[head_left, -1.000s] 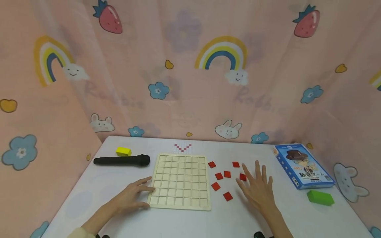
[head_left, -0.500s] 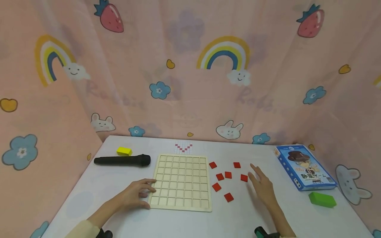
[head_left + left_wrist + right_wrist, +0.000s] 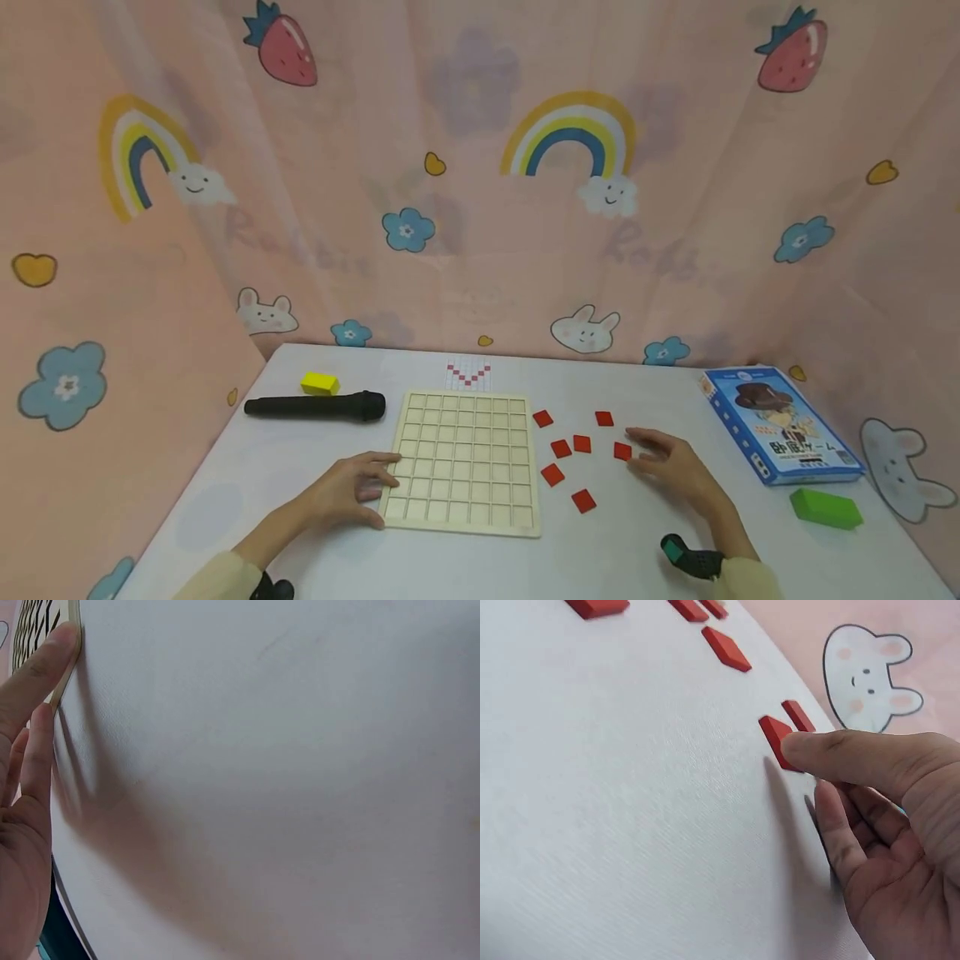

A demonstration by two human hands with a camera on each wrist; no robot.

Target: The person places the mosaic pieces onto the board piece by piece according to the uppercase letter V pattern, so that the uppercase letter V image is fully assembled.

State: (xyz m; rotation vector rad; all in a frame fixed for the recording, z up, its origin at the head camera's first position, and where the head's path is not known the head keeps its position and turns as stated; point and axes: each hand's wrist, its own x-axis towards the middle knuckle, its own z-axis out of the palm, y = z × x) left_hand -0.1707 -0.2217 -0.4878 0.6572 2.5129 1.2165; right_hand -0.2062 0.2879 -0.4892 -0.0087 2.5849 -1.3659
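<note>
Currently touching the left edge of the cream grid board [image 3: 461, 467] with the left hand [image 3: 337, 493], in a loose and spread manner. On the other side, extending the right hand [image 3: 678, 471] toward the rightmost red tile [image 3: 622, 451], with thumb and forefinger parted close to it; not possible to tell if already in contact. To be seen also on the white table [image 3: 607, 558]: six other red tiles [image 3: 581, 443] scattered right of the board, a patterned grid sheet [image 3: 468, 375] behind it, and farther right, a blue box [image 3: 782, 425] with a green block [image 3: 826, 509] before it.
</note>
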